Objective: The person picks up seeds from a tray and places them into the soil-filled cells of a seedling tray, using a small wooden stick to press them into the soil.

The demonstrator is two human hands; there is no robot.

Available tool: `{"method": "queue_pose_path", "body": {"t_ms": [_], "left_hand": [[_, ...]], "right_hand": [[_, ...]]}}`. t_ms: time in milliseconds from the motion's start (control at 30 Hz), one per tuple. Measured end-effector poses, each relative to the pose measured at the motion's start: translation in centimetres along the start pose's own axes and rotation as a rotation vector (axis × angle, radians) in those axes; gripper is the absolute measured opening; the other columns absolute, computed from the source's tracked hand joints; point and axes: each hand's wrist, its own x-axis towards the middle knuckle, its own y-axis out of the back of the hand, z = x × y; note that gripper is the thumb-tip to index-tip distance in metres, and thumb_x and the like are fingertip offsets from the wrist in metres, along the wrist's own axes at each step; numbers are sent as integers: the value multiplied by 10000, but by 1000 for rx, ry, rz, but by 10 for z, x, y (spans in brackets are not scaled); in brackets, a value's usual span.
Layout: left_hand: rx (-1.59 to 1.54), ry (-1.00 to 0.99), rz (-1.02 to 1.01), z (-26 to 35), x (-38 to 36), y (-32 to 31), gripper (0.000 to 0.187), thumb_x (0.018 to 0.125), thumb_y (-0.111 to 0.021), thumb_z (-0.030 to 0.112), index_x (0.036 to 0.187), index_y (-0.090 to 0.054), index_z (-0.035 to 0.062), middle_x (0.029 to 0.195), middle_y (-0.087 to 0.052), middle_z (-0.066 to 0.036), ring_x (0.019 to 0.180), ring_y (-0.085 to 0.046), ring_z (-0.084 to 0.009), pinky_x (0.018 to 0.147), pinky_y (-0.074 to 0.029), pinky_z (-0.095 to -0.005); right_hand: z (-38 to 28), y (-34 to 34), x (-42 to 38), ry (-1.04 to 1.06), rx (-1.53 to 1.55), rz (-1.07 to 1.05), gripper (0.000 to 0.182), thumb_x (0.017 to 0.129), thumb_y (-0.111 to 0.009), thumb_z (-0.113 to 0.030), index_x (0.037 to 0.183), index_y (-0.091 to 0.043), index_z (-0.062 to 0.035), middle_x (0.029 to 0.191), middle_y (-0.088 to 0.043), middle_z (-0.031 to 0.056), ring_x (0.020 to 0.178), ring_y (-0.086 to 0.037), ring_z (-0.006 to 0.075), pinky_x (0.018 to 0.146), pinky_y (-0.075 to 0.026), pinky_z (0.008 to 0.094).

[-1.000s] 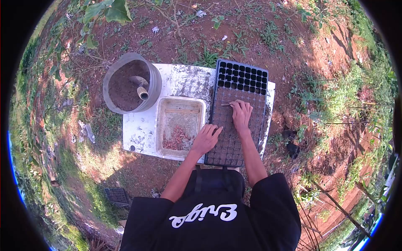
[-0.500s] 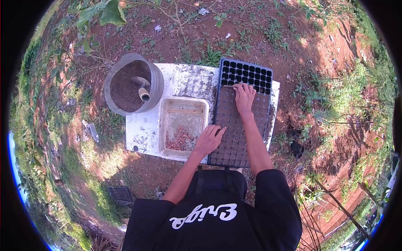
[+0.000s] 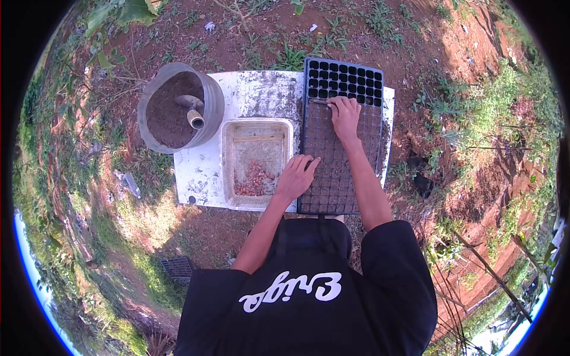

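A black seedling tray (image 3: 341, 184) lies lengthwise on the white board. Dark soil fills the cells of its near and middle part, while the rows at its far end are bare. My right hand (image 3: 345, 121) is over the tray at the border between filled and bare cells, fingers closed on a thin stick (image 3: 319, 101) that points left. At the tray's left edge rests my left hand (image 3: 298, 176), its fingers spread and the tips over the soil-filled cells. Beside it stands a shallow cream basin (image 3: 227, 160) with small reddish seeds or bulbs (image 3: 255, 179) inside.
A grey bucket (image 3: 215, 110) of soil stands on the board's left, with a hand trowel (image 3: 195, 117) in it. The basin holds a flat wooden strip (image 3: 258, 139). The white board (image 3: 255, 92) carries dark smears. Another dark tray (image 3: 176, 268) lies on the ground at lower left.
The view has shifted, so the board and everything on it sit higher in the picture. Both hands keep nearly the same places on the tray, the stick still in my right fingers.
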Motion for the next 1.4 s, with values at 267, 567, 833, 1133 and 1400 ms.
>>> {"method": "queue_pose_path", "body": {"t_ms": [267,567,833,1133,1400], "left_hand": [[-42,-15,53,0,0,3,448,809,-605,91,1252,-580,34,1138,-559,-121,1114,-534,-287,1004,-423,-411],[-141,-1,90,-3,-4,0,267,809,-590,80,1071,-616,35,1114,-576,-118,1093,-554,-286,986,-436,-411],[-102,-14,81,-3,-5,3,235,823,-580,81,1049,-626,38,1089,-586,-112,1076,-562,-271,973,-439,-403],[-87,9,42,-3,-5,-1,260,815,-592,77,1068,-634,34,1087,-590,-114,1082,-559,-270,981,-434,-391],[-63,137,-106,3,9,-7,201,833,-615,100,1018,-650,30,1012,-641,-130,1022,-610,-290,928,-455,-411]], "right_hand": [[-26,38,-70,-126,71,-33,89,862,-672,-116,944,-700,-137,953,-636,10,913,-532,237,819,-368,380],[-43,33,-105,-10,-40,-85,145,853,-686,-112,993,-678,-151,1006,-612,0,929,-533,230,837,-374,386],[-27,0,-32,13,-59,-34,108,880,-660,-159,985,-685,-161,1020,-628,0,922,-533,232,844,-370,390],[-11,-16,18,-14,-55,39,65,883,-649,-148,933,-688,-163,974,-629,-8,915,-527,233,828,-365,393],[-21,2,-8,-334,-19,238,94,884,-656,-138,974,-677,-157,972,-624,5,929,-531,243,839,-366,410]]}}
